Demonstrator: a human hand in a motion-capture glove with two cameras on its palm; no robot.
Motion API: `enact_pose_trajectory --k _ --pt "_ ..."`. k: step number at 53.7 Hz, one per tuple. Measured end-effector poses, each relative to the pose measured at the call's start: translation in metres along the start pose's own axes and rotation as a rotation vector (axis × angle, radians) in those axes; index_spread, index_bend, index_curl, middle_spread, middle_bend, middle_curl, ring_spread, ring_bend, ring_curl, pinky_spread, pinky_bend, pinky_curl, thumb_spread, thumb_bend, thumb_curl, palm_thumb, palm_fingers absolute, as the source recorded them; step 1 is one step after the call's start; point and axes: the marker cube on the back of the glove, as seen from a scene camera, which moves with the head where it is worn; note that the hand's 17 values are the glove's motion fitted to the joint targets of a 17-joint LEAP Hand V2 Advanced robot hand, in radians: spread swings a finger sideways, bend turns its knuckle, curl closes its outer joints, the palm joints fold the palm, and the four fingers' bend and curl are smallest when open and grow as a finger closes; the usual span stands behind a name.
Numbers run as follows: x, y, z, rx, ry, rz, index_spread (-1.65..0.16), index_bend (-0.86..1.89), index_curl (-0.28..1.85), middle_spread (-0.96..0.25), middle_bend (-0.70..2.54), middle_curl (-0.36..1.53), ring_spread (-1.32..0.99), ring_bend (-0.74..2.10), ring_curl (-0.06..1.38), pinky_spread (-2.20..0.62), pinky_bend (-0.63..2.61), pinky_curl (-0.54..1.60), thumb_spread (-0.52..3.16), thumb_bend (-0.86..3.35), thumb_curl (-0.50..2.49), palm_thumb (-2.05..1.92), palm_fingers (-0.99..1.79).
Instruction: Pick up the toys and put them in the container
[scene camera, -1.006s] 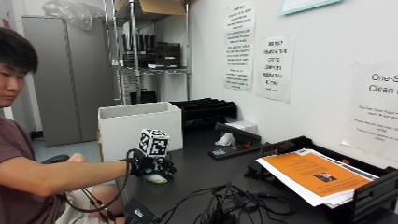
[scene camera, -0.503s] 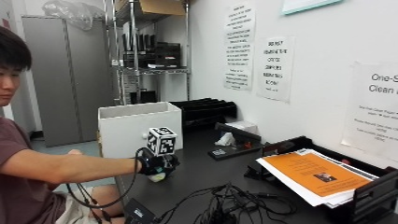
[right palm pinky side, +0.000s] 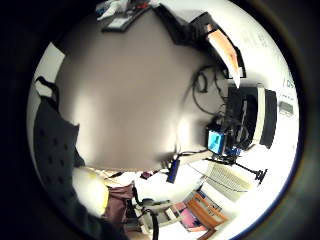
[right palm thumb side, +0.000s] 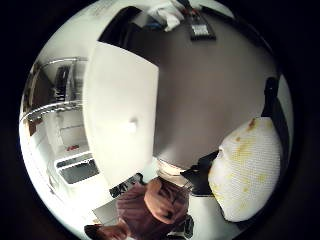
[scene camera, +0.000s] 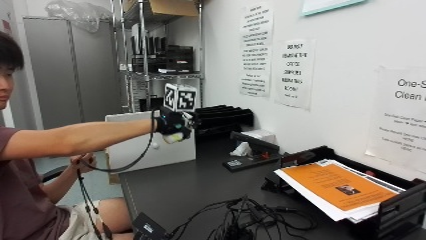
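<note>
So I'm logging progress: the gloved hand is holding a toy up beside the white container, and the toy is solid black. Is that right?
Not quite: the toy is white with yellow patches, not black, as the thumb side palm view shows. The rest holds: in the outside view the hand holds it raised beside the white container.

**Maroon tee, one black glove**

The person wears a short-sleeved maroon T-shirt (scene camera: 23, 200) and light beige shorts (scene camera: 83, 225). The right hand (scene camera: 173, 127) is covered by a black glove that ends at the wrist, with the forearm bare above it. From the palm side, the glove (right palm pinky side: 55, 150) shows black fabric dotted with small perforations and a black strap loop.
</note>
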Motion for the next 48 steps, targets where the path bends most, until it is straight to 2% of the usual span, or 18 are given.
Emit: enact_pose_trajectory --k 15,24,31,40,45,48 --pt "-0.071 0.004 -0.139 0.157 0.095 -0.056 -0.34 0.94 0.89 -0.25 1.23 0.81 -0.36 1.49 0.72 -0.45 1.27 0.75 0.54 0.06 0.86 0.56 0.99" --pt "-0.141 0.004 -0.177 0.213 0.100 -0.158 -0.34 0.94 0.95 -0.23 1.25 0.84 -0.35 1.51 0.72 -0.46 1.28 0.79 0.50 0.04 0.91 0.57 0.96" --pt "-0.215 -0.003 -0.183 0.254 0.062 -0.263 -0.34 0.93 0.99 -0.22 1.26 0.85 -0.34 1.53 0.73 -0.46 1.29 0.82 0.49 0.02 0.95 0.57 0.94" --pt "-0.298 -0.018 -0.161 0.258 0.024 -0.378 -0.34 0.92 1.03 -0.22 1.26 0.86 -0.34 1.54 0.72 -0.46 1.28 0.84 0.47 0.00 1.00 0.57 0.92" --pt "-0.328 -0.025 -0.147 0.250 -0.004 -0.424 -0.34 0.91 1.05 -0.22 1.26 0.86 -0.33 1.55 0.72 -0.46 1.29 0.85 0.47 -0.01 1.02 0.57 0.92" --pt "-0.340 -0.025 -0.136 0.275 -0.082 -0.506 -0.34 0.90 1.06 -0.22 1.26 0.87 -0.33 1.55 0.72 -0.46 1.28 0.86 0.47 -0.01 1.03 0.57 0.92"
